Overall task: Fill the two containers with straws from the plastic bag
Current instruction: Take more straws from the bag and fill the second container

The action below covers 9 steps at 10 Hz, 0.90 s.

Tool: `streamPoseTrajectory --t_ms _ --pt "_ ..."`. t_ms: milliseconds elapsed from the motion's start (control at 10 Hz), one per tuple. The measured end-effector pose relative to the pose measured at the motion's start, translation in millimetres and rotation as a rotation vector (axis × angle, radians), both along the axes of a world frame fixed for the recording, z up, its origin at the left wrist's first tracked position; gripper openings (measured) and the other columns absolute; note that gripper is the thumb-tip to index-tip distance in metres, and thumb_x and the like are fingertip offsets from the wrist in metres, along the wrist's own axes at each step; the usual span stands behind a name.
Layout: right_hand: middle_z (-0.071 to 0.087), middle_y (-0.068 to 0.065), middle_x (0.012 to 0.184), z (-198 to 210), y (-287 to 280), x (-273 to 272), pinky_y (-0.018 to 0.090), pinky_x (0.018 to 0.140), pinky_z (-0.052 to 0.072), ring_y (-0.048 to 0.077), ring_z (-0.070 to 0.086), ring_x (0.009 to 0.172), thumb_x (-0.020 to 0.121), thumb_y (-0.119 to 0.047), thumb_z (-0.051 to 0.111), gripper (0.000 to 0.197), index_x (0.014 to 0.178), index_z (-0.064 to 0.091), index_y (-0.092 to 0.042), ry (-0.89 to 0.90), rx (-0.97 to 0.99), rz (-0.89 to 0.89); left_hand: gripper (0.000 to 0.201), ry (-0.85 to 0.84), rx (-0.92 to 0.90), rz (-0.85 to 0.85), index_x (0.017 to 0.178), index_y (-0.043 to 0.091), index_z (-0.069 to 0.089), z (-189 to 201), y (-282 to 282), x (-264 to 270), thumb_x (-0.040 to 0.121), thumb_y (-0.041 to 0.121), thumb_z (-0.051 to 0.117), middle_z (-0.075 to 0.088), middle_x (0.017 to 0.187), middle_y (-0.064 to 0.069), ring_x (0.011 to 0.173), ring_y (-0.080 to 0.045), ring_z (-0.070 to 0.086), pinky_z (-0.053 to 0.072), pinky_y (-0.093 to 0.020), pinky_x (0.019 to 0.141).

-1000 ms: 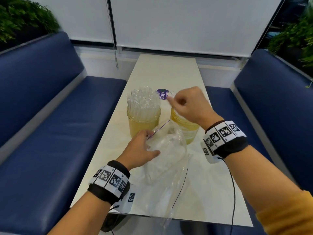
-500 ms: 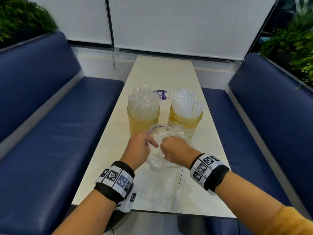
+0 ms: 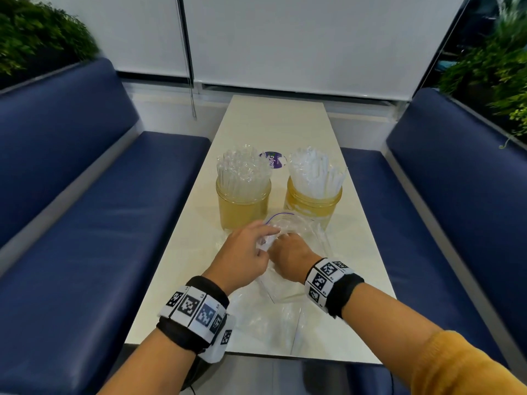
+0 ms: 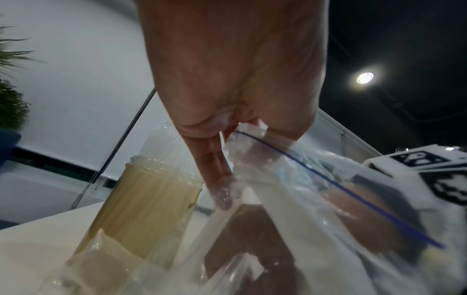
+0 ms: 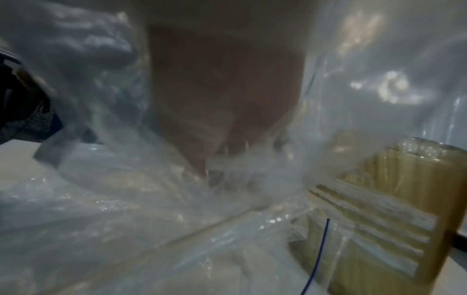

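Two yellow jars stand side by side mid-table: the left jar [image 3: 242, 209] is packed with clear straws [image 3: 242, 169], the right jar [image 3: 313, 208] with white wrapped straws [image 3: 313, 172]. A clear plastic bag [image 3: 285, 317] with a blue zip line lies in front of them. My left hand [image 3: 268, 235] pinches the bag's rim [image 4: 252, 131] and holds the mouth up. My right hand [image 3: 288, 252] reaches inside the bag; in the right wrist view its fingers [image 5: 209, 159] are blurred behind plastic, and what they hold cannot be made out.
The narrow cream table [image 3: 271, 124] runs away from me between two blue benches [image 3: 85, 223] [image 3: 427, 223]. A round purple sticker [image 3: 273, 159] sits behind the jars. Planters line both bench backs.
My right hand left the top of the right jar, came down and went into the bag. The left hand kept hold of the bag's rim.
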State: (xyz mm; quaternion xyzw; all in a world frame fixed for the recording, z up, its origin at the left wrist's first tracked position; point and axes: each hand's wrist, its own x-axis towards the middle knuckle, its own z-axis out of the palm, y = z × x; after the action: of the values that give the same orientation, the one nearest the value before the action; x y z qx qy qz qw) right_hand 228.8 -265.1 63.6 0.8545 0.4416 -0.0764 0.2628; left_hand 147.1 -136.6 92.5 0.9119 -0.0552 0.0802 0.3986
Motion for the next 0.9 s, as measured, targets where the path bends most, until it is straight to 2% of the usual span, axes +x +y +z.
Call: streamPoseTrajectory --t_ms 100,200,300,400,500,600,700,800,900 --pt "0.066 0.010 0.126 10 3 -9 0.043 0.106 0.045 0.030 0.058 0.124 0.095 -0.017 0.058 0.030 0.124 0.064 -0.007 0.000 0.063 0.053 0.028 -0.009 -0.238 -0.103 0.117 0.036 0.058 12 -1 -5 0.098 0.016 0.051 0.067 0.118 0.015 0.105 -0.003 0.063 0.047 -0.018 0.086" --pt "0.076 0.004 0.084 8 -7 -9 0.028 0.068 0.059 0.018 0.073 0.078 0.068 -0.019 0.085 0.020 0.085 0.077 -0.013 -0.081 0.138 0.096 0.016 -0.113 -0.529 0.079 0.118 0.030 0.044 17 4 0 0.103 0.033 0.039 0.070 0.119 0.007 0.090 -0.015 0.070 0.053 -0.028 0.077" --pt "0.072 0.013 0.076 25 -23 -11 0.024 0.064 0.054 0.019 0.072 0.074 0.067 -0.019 0.086 0.016 0.073 0.071 -0.015 -0.055 0.204 0.030 0.023 -0.031 -0.186 0.324 0.122 0.029 0.050 3 23 13 0.101 0.024 0.043 0.068 0.116 0.006 0.100 -0.019 0.066 0.052 -0.036 0.084" --pt "0.040 0.020 0.154 50 -35 -15 0.028 0.112 0.030 0.027 0.039 0.143 0.102 -0.013 0.052 0.044 0.144 0.045 0.000 0.119 0.120 0.083 0.034 0.322 0.105 0.256 0.131 0.022 0.056 -16 29 19 0.104 0.034 0.041 0.067 0.123 -0.001 0.111 -0.027 0.063 0.049 -0.038 0.094" --pt "0.064 0.020 0.120 72 -19 -36 0.029 0.104 0.041 0.027 0.050 0.130 0.089 -0.010 0.070 0.029 0.112 0.066 0.009 0.737 0.585 -0.220 0.035 0.336 -0.099 0.173 0.081 0.027 0.071 -26 23 22 0.104 0.033 0.045 0.072 0.084 0.011 0.085 -0.017 0.065 0.049 -0.035 0.077" --pt "0.066 0.010 0.117 51 -21 -27 0.035 0.103 0.041 0.026 0.057 0.121 0.103 -0.026 0.040 0.034 0.115 0.066 -0.007 0.352 0.096 0.141 0.031 0.293 -0.167 0.282 0.071 0.026 0.067 -32 20 28 0.100 0.022 0.056 0.064 0.067 0.015 0.071 -0.007 0.058 0.038 -0.026 0.066" --pt "0.069 0.004 0.103 37 -21 -28 0.037 0.079 0.053 0.028 0.066 0.094 0.098 -0.011 0.038 0.029 0.109 0.064 -0.013 0.479 0.237 -0.294 0.016 0.195 -0.004 0.479 0.095 0.014 0.066 -34 23 27 0.099 0.026 0.057 0.063 0.082 0.001 0.082 -0.021 0.059 0.037 -0.026 0.072" --pt "0.065 0.011 0.115 34 -21 -21 0.038 0.077 0.053 0.031 0.064 0.099 0.094 0.005 0.044 0.038 0.131 0.053 -0.005 0.417 0.404 -0.404 0.018 0.178 0.021 0.593 0.112 0.013 0.063 -36 27 21 0.100 0.022 0.054 0.068 0.095 -0.006 0.089 -0.025 0.058 0.041 -0.032 0.077" --pt "0.052 0.011 0.141 40 -26 -19 0.039 0.088 0.048 0.034 0.053 0.126 0.105 -0.006 0.040 0.043 0.146 0.044 -0.014 0.431 0.433 -0.489 0.026 0.173 0.041 0.624 0.123 0.018 0.053 -43 32 15 0.098 0.013 0.054 0.067 0.096 -0.009 0.093 -0.030 0.061 0.043 -0.035 0.078"
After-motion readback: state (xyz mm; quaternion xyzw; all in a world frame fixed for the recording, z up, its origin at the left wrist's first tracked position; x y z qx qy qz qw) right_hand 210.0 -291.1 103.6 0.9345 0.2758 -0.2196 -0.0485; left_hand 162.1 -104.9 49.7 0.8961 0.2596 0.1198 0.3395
